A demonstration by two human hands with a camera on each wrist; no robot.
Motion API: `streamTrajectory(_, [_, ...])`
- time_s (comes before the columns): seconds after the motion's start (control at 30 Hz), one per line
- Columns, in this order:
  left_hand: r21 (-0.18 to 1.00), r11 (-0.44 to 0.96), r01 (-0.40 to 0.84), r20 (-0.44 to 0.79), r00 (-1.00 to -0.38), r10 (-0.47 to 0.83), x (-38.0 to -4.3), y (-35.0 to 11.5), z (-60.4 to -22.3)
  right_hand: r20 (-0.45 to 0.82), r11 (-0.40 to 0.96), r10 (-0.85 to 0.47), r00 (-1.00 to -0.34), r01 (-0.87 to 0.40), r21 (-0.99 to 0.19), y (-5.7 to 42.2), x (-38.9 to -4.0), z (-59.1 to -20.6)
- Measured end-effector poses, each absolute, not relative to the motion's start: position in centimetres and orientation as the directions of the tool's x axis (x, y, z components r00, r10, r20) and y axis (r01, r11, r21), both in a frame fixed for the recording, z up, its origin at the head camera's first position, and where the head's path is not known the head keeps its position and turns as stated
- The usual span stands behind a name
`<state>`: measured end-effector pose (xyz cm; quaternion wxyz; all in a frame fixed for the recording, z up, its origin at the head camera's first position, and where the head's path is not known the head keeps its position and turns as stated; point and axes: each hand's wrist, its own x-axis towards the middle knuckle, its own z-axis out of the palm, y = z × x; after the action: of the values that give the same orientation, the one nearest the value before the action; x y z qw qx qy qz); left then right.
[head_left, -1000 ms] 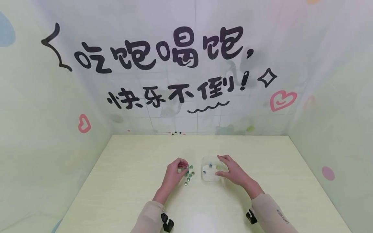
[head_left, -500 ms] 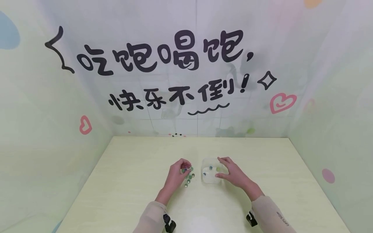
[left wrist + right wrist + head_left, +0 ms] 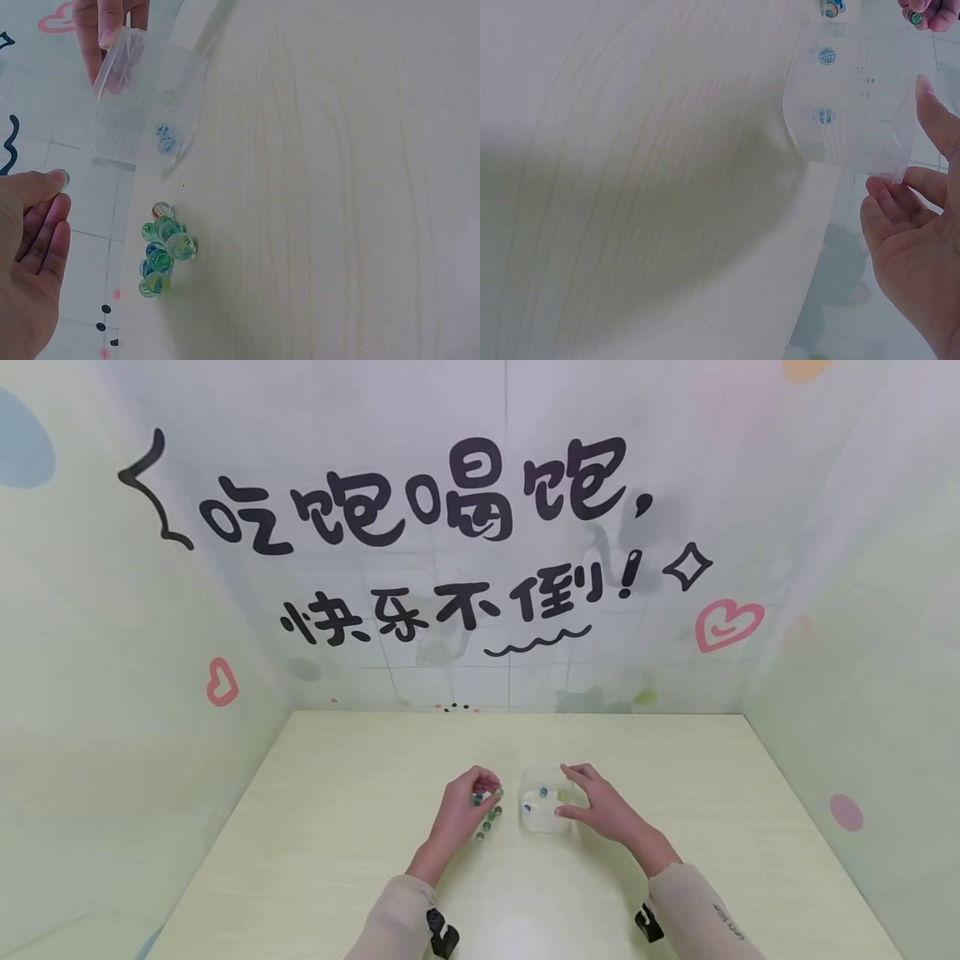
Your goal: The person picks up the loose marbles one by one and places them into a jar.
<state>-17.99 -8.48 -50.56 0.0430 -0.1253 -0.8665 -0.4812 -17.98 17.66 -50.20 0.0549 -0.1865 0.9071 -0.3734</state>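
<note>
The left hand (image 3: 461,806) has moved a little nearer the box (image 3: 538,821), fingers pinching a green marble (image 3: 66,179) up off the bench (image 3: 300,860), outside the box. The right hand's (image 3: 606,806) fingers grip the box's side. Other marbles (image 3: 160,261) lie on the bench.

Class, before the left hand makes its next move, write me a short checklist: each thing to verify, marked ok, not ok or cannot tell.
1. Left hand pinches a green marble: ok.
2. Right hand grips the clear plastic container: ok.
3. Container stands upright on the table: ok.
4. Held marble is over the container: not ok, it is off to the left.
5. Exact count of loose marbles: cannot tell, they overlap.
</note>
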Motion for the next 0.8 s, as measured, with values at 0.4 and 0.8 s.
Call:
streamTrajectory(0.4, [0.822,0.486,0.295,0.218,-0.953,0.209,-18.1,-7.8,-50.4,0.040,0.655,-0.381,-0.924,-0.300,-0.693,17.7,-18.1,-50.4])
streamTrajectory(0.8, [0.819,0.486,0.305,0.217,-0.949,0.229,-18.1,-7.1,-50.2,0.048,0.655,-0.377,-0.925,-0.303,-0.692,17.6,-18.1,-50.3])
